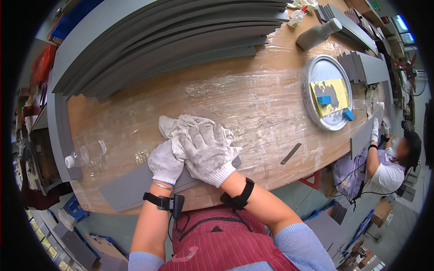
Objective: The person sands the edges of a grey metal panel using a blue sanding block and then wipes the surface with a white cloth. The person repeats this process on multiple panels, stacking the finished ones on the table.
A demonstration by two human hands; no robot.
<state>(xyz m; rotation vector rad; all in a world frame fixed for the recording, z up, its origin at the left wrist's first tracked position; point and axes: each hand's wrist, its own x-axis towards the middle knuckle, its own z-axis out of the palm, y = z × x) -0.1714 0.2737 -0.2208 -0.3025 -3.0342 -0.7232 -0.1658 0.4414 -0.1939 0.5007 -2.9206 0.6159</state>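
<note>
One bunched cloth (174, 125) is lying under my right hand (205, 149), near the close side of a film-covered table (262, 115), while a grey panel (126, 187) is stretching along that same side. Through the head view I am seeing the right hand resting palm down on the cloth, its gloved fingers spreading slightly and pointing away from the wearer. My left hand (166, 162), also wearing a white glove, is touching the right one at its side; its fingertips are hiding from the camera, so I cannot tell whether they are pinching anything. The panel is running out leftward from beneath the hands, and a short end is showing to their right. Near the table's left edge, a clear bottle (92, 151) is lying well apart from the work. Beyond the hands, a large stack (181, 49) of grey boards is filling the upper left. Rightward, a thin dark strip (290, 153) is lying on the film, and farther out a round tub (309, 106) is carrying a yellow sheet (341, 88), with one blue block (323, 100) sitting on it and another blue block (348, 115) resting by the rim. Past these, a grey bottle (316, 36) is standing near a small white bottle (296, 18). At far right, a gloved co-worker (384, 178) is touching a grey board (361, 138).
</note>
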